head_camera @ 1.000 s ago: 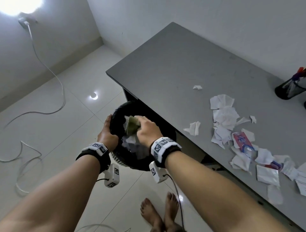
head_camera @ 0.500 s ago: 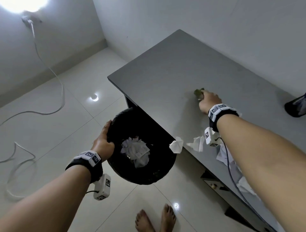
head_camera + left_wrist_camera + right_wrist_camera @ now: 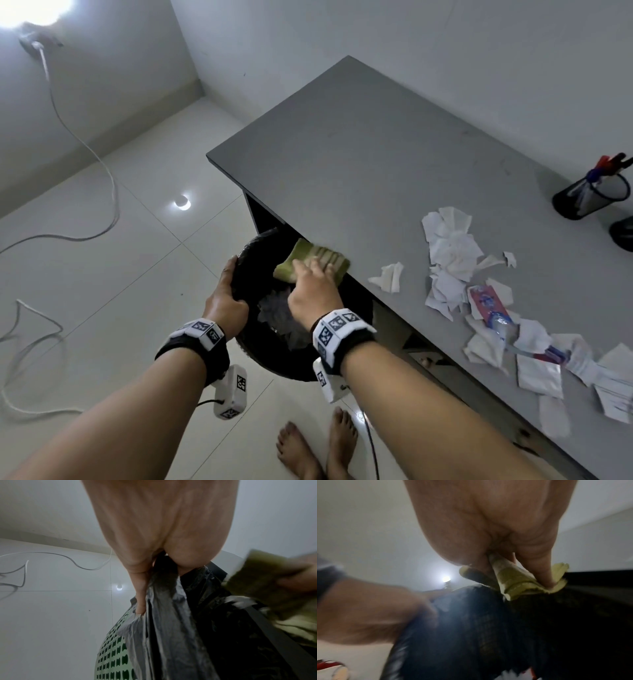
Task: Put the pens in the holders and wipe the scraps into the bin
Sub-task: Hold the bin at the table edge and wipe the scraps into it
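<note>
At the table's front edge my right hand (image 3: 313,284) pinches a green cloth (image 3: 311,260), and the cloth hangs over the bin. The right wrist view shows that cloth (image 3: 520,584) caught between thumb and fingers. My left hand (image 3: 224,298) grips the rim of the black-lined bin (image 3: 255,243), held just below the grey table (image 3: 359,154). Its fingers (image 3: 140,596) curl over the liner above the green perforated wall (image 3: 113,655). White scraps (image 3: 274,308) lie in the bin. Many paper scraps (image 3: 448,246) stay on the table. A black mesh holder (image 3: 589,202) holds pens (image 3: 606,164).
A lone scrap (image 3: 388,277) lies near the table edge, right of the cloth. Wrappers and a small plastic bottle (image 3: 496,318) are mixed in with the scraps. A second dark holder (image 3: 623,234) is cut off at the right. A white cable (image 3: 102,164) trails over the tiled floor.
My right hand has pulled the cloth from far out on the table back to the front edge over the bin. The small scrap it reached for is gone from the table.
</note>
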